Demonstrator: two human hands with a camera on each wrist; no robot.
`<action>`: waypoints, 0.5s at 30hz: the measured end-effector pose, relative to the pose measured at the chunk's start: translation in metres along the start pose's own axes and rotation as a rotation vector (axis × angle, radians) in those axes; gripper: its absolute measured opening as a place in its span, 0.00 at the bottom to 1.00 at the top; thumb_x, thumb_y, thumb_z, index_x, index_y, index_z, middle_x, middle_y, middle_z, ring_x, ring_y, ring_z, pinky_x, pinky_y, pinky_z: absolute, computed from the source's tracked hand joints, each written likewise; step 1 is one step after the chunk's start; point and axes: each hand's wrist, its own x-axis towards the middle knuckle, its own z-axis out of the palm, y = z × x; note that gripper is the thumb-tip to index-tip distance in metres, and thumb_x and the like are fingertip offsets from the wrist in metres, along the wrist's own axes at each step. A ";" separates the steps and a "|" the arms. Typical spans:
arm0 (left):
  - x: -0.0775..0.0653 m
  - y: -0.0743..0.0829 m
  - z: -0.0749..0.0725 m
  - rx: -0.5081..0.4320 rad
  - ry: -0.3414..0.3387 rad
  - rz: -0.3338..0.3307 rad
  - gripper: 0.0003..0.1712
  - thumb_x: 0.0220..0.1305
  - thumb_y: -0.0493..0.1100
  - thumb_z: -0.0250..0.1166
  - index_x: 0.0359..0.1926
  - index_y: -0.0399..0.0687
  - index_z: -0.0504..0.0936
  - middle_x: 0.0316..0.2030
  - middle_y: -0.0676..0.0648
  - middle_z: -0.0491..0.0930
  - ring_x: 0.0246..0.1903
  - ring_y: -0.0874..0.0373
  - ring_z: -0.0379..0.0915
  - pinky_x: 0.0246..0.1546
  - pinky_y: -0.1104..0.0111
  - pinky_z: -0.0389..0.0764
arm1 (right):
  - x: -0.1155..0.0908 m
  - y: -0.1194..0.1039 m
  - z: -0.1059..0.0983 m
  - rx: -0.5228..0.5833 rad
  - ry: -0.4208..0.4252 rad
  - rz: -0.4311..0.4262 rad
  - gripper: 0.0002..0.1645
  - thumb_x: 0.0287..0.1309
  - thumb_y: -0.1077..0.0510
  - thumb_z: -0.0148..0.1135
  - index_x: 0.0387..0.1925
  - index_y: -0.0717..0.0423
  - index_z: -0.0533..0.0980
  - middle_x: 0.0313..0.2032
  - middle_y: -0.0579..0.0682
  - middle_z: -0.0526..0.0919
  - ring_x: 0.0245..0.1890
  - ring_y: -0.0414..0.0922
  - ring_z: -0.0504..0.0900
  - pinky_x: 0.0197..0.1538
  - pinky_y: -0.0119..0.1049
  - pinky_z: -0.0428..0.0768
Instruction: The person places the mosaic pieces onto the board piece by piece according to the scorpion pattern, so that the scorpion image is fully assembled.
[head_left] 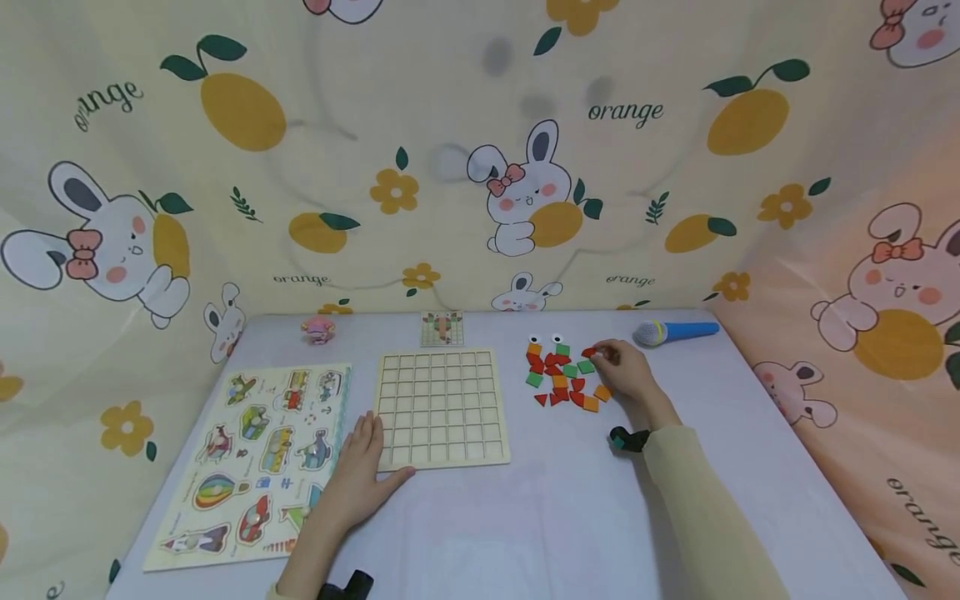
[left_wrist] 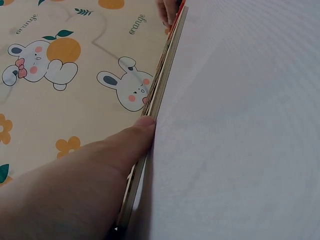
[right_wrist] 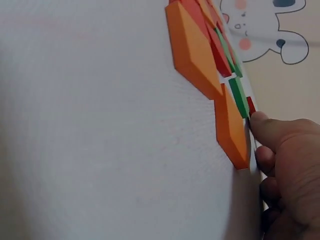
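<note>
A pale wooden grid board [head_left: 444,398] lies in the middle of the table. My left hand [head_left: 360,482] rests at its lower left corner, fingers straight along the left side and thumb by the near edge; the left wrist view has the thumb [left_wrist: 132,137] against the board's edge. To the right lies a loose group of small pieces: red, orange blocks [head_left: 590,404] and green blocks [head_left: 534,380]. At that group's right side, my right hand [head_left: 628,375] pinches a red piece [head_left: 588,352] between thumb and fingertips. The right wrist view shows only a sliver of this red piece [right_wrist: 251,104].
A picture puzzle board [head_left: 262,433] lies on the left. Behind the grid board is a small pattern card [head_left: 442,329], with a pink figurine [head_left: 318,330] farther left. Two googly eyes [head_left: 557,339] sit above the pieces. A blue toy microphone [head_left: 678,332] lies at the back right.
</note>
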 end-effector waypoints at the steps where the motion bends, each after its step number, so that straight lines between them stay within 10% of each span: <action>1: 0.000 0.000 0.000 0.000 0.001 0.001 0.64 0.69 0.67 0.68 0.80 0.24 0.47 0.82 0.28 0.41 0.83 0.32 0.34 0.81 0.39 0.43 | 0.000 -0.001 0.000 0.003 0.001 0.008 0.25 0.79 0.52 0.59 0.67 0.63 0.75 0.49 0.60 0.76 0.50 0.56 0.73 0.55 0.48 0.76; 15: -0.001 0.001 0.000 0.000 0.002 0.007 0.63 0.69 0.65 0.68 0.80 0.23 0.48 0.82 0.27 0.42 0.83 0.32 0.35 0.81 0.39 0.44 | -0.032 -0.063 0.041 0.177 0.169 -0.050 0.23 0.76 0.51 0.65 0.62 0.62 0.79 0.47 0.58 0.81 0.46 0.52 0.77 0.46 0.38 0.77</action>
